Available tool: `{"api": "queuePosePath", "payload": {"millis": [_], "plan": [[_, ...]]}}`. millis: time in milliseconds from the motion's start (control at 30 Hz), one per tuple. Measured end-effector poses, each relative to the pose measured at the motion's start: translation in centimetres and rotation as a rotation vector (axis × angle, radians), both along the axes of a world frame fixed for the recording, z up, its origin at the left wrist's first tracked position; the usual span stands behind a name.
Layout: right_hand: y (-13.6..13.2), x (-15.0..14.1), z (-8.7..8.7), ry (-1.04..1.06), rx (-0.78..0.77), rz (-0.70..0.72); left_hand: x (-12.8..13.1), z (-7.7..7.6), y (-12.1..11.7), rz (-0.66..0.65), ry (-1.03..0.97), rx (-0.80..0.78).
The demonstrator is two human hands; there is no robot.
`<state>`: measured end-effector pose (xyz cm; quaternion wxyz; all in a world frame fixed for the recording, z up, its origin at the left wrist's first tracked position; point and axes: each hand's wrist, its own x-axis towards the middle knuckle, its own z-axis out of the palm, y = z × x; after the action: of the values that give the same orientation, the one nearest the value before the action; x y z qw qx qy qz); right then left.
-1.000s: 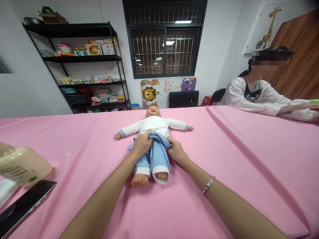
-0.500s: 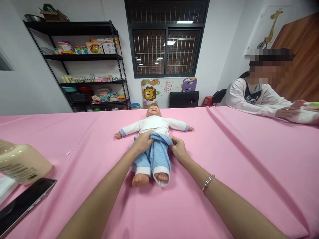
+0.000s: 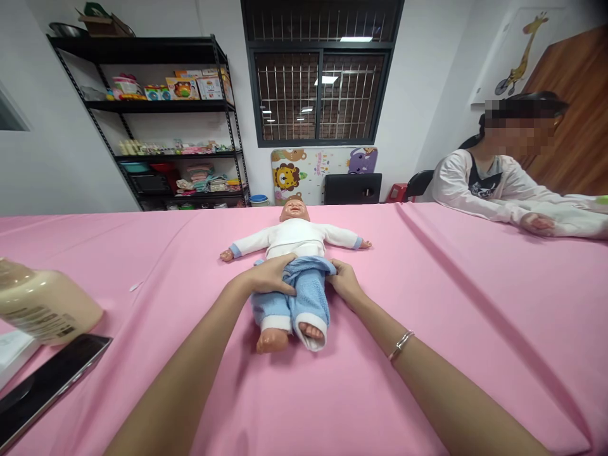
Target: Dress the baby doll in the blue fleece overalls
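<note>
A baby doll lies on its back on the pink-covered table, head away from me and arms spread. It wears a white top with blue cuffs and light blue pants with white hems; both feet poke out of the legs. The waistband is bunched and folded over at the hips. My left hand rests on the front of the pants, thumb and fingers apart. On the other side, my right hand pinches the waistband edge, its fingertips partly hidden by the cloth. A bracelet circles my right wrist.
At the left lie a cream-coloured pump bottle, a black phone and a white box. Another person sits at the far right with an arm on the table. Black shelves stand behind.
My left hand has loosened from its pinch on the waistband and spread over the front of the pants. My right hand keeps its hold. The other person's hand has shifted.
</note>
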<state>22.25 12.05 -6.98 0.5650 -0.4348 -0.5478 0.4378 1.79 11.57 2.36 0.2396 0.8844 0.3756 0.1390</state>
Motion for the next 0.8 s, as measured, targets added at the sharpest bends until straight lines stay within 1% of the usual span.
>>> {"api": "queuePosePath", "payload": {"millis": [100, 200, 267, 367, 433, 500, 633, 733, 800], "plan": [[-0.1, 0.2, 0.2, -0.021, 0.004, 0.033, 0.7, -1.0, 0.1, 0.037, 0.002, 0.146], [-0.7, 0.7, 1.0, -0.039, -0.031, 0.115, 1.3, -1.9, 0.3, 0.124, 0.012, 0.286], [-1.2, 1.1, 1.7, -0.048, -0.062, 0.191, 1.5, -2.3, 0.3, 0.154, 0.026, 0.343], [-1.7, 1.8, 2.7, -0.062, -0.084, 0.351, 1.7, -2.6, 0.1, 0.192, 0.048, 0.398], [-1.8, 2.0, 3.1, -0.093, -0.093, 0.465, 1.9, -2.7, 0.0, 0.234, 0.055, 0.43], [-2.0, 1.9, 3.4, -0.131, -0.099, 0.534, 2.1, -2.8, -0.1, 0.29, 0.049, 0.455], [-2.3, 1.3, 3.7, -0.154, -0.073, 0.536, 2.3, -2.7, -0.2, 0.403, 0.055, 0.448], [-2.3, 0.7, 3.4, -0.153, -0.051, 0.475, 2.3, -2.5, -0.2, 0.451, 0.107, 0.43], [-2.1, 0.4, 3.0, -0.152, -0.013, 0.419, 2.3, -2.3, -0.2, 0.451, 0.137, 0.423]]}}
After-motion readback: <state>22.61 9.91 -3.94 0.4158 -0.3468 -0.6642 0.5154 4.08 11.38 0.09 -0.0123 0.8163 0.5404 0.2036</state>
